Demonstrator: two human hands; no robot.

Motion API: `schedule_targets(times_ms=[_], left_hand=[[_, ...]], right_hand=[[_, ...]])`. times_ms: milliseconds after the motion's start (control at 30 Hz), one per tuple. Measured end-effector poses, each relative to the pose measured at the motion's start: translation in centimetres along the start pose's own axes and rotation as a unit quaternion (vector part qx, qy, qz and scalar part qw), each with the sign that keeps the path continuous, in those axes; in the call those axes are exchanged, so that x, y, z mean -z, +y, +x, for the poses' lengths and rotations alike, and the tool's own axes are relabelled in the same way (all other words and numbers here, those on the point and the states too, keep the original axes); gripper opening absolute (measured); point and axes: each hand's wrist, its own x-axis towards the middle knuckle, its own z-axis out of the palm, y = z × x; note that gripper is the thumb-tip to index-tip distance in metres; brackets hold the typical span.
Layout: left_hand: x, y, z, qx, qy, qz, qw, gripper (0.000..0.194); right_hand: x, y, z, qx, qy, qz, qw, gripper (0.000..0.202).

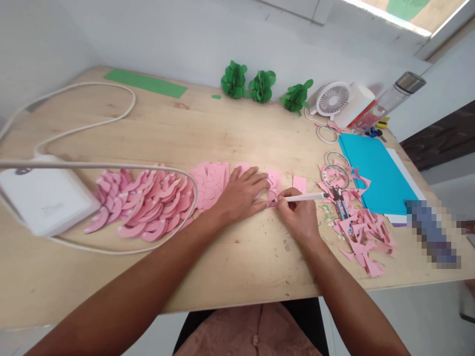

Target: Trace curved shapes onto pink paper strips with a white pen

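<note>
Pink paper [159,198] lay across the table [241,133]: a cut heap [152,207], outlined sheets [210,185] yet uncut, a piece [274,181] under the spread left hand [243,194], met by a pen [306,197] pinched in the right hand [300,216], and a small square [299,184], apparently unmarked.

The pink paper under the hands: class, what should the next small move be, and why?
Probably a short stroke with the white pen, drawing a further curve on the pink paper. The right hand holds the pen with its tip at the paper, the left hand lies flat across the pieces, seemingly steadying them, and curved lines already show there.
</note>
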Motion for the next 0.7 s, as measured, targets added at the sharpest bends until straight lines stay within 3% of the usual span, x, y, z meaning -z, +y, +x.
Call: schedule_targets(times_ms=[700], left_hand=[[0.16,0.14,0.01,0.002,-0.001,0.000,1.000,0.028]], right_hand=[[0.01,0.09,-0.02,0.008,0.010,-0.019,1.000,0.015]])
